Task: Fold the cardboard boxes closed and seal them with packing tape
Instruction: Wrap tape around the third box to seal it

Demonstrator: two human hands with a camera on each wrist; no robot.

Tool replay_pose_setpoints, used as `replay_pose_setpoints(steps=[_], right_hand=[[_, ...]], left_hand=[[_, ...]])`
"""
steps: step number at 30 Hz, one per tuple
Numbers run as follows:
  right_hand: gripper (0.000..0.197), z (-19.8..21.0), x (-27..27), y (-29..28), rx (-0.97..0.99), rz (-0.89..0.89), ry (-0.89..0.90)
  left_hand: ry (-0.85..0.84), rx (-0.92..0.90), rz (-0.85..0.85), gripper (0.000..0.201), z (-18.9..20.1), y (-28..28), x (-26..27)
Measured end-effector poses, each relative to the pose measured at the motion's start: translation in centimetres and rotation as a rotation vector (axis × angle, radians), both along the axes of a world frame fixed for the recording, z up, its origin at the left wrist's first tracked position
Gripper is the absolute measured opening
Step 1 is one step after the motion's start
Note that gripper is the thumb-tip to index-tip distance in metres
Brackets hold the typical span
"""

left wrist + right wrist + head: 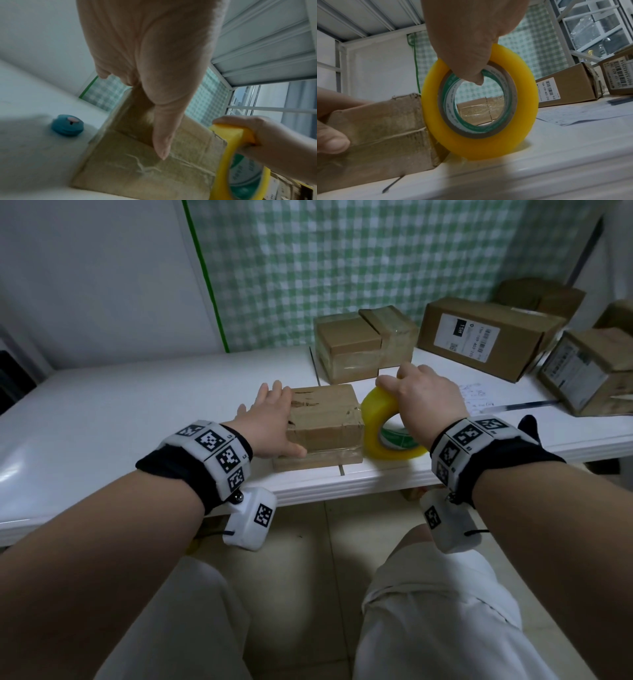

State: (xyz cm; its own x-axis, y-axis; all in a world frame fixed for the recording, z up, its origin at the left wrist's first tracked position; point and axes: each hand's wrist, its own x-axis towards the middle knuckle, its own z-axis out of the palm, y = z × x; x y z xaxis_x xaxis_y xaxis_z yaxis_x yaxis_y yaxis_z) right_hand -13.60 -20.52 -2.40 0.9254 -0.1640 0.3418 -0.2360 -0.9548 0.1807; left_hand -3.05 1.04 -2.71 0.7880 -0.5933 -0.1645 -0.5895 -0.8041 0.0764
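Observation:
A small brown cardboard box [325, 419] lies near the front edge of the white table [137, 412], with wrinkled clear tape across its top. My left hand [274, 419] rests flat on the box's left part, fingers straight on top and thumb [161, 135] down the front face. The yellow packing tape roll [380, 440] stands on edge against the box's right end [385, 121]. My right hand [411, 392] grips the roll from above, thumb [471, 67] hooked into the core of the roll [525, 108].
Behind stand a taped box [359, 350], a labelled box [486, 337] and more boxes [589, 371] at the right. A pen [513, 406] and paper [472, 395] lie right of the roll. A blue round object [67, 125] sits left of the small box.

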Motion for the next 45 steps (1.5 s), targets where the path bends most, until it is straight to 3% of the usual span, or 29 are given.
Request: replay_pose_setpoints(steps=[7, 30, 45], right_hand=[[0.049, -0.1, 0.1, 0.2, 0.006, -0.005, -0.010], [0.041, -0.3, 0.3, 0.3, 0.020, 0.004, -0.047], [0.039, -0.2, 0.2, 0.9, -0.001, -0.029, -0.030]], left_hand=[[-0.078, 0.075, 0.108, 0.127, -0.1, -1.4, -1.0], [0.023, 0.072, -0.140, 0.125, 0.6, -8.1, -3.4], [-0.092, 0.103, -0.187, 0.114, 0.4, -6.9, -3.8]])
